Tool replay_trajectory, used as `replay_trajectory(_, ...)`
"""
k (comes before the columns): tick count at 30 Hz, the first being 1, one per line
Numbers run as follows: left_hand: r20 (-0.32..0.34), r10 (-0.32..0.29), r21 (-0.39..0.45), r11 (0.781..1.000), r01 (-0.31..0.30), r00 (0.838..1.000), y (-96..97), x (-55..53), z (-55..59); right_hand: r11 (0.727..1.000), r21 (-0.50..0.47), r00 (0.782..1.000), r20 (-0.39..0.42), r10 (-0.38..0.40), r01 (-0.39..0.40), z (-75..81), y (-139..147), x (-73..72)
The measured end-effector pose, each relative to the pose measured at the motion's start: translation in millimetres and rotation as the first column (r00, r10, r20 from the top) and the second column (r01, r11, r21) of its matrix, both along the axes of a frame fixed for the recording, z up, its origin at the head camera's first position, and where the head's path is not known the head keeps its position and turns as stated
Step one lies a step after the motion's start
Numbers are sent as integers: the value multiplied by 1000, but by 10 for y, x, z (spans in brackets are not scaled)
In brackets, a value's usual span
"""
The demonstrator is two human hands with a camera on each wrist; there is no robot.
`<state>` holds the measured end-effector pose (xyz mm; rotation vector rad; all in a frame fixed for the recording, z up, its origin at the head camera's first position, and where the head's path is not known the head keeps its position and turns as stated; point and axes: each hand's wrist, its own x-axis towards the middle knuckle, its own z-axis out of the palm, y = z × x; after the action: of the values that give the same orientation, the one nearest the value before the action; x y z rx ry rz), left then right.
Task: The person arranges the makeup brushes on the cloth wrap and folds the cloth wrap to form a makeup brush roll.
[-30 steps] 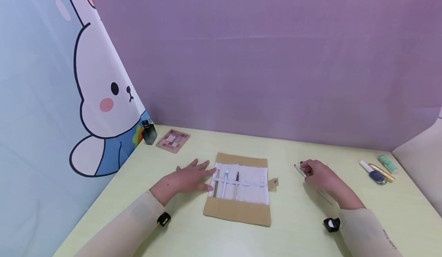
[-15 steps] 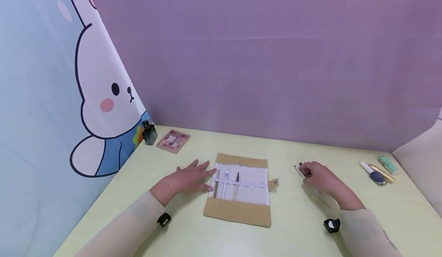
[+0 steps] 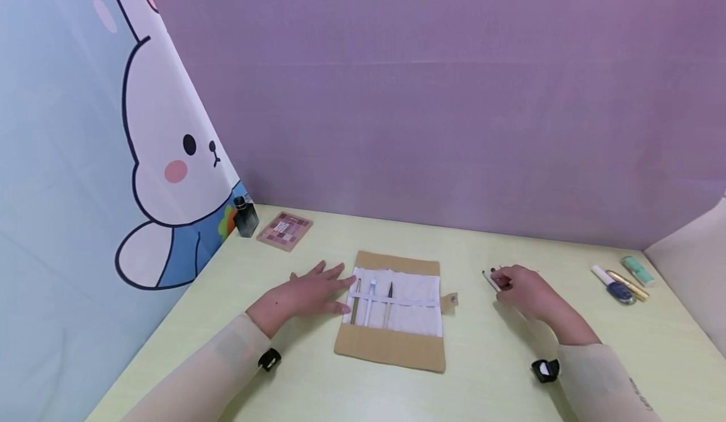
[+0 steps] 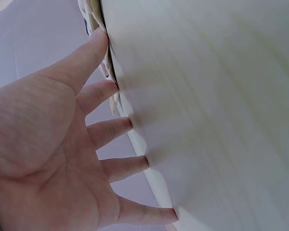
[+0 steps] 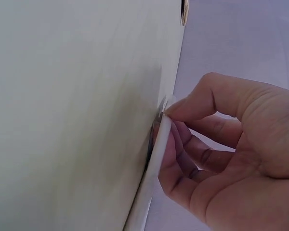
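Note:
In the head view a tan and white fabric pencil roll (image 3: 416,302) lies spread flat on the table. A white band inside holds an olive-gold pencil (image 3: 355,305), a white pen (image 3: 370,302) and a pale stick with a dark pointed tip (image 3: 388,305). My left hand (image 3: 314,293) rests with fingers spread, thumb and index fingertip at the roll's left edge. To the right of the roll, my right hand (image 3: 527,290) pinches a slim white stick (image 5: 159,149) between thumb and fingers, low over the table. Its dark end points away from me in the head view.
A snap strap (image 3: 449,302) juts from the roll's right side. Far left stand a dark glass bottle (image 3: 246,218) and a pink palette (image 3: 285,231). At the right lie a white-and-navy tube (image 3: 615,285), a gold tube (image 3: 628,283) and a green tube (image 3: 638,271).
My right hand has dipped very slightly, still pinching the white stick. The stick's near end, visible beneath the wrist before, hardly shows now. My left hand and the pencil roll have stayed put.

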<state>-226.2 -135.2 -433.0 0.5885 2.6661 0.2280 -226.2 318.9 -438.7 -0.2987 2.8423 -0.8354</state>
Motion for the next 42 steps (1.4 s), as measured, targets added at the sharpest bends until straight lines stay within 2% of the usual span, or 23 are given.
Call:
replay_trajectory(8, -1, 0, 0, 1000, 0, 1000, 0, 10, 13, 999, -35, 999, -15, -30, 30, 16, -13, 18)
replay_trajectory(12, -3, 1, -7, 1000, -1, 1000, 2, 12, 18, 995, -83, 998, -36, -53, 50, 57, -40, 14)
replay_trajectory(17, -6, 1, -12, 1000, -1, 1000, 4, 13, 27, 984, -163, 996, -39, -77, 69, 143, -95, 16)
replay_trajectory(27, -1, -8, 8, 1000, 8, 1000, 4, 11, 34, 963, -251, 993, -32, -113, 102, 240, -247, -5)
replay_trajectory(33, 3, -6, 11, 1000, 6, 1000, 9, 13, 45, 927, -366, 994, -36, -106, 85, 348, -440, -38)
replay_trajectory(42, 6, 1, 15, 1000, -1, 1000, -1, -2, -8, 829, -556, 997, 8, -76, 67, 438, -752, -119)
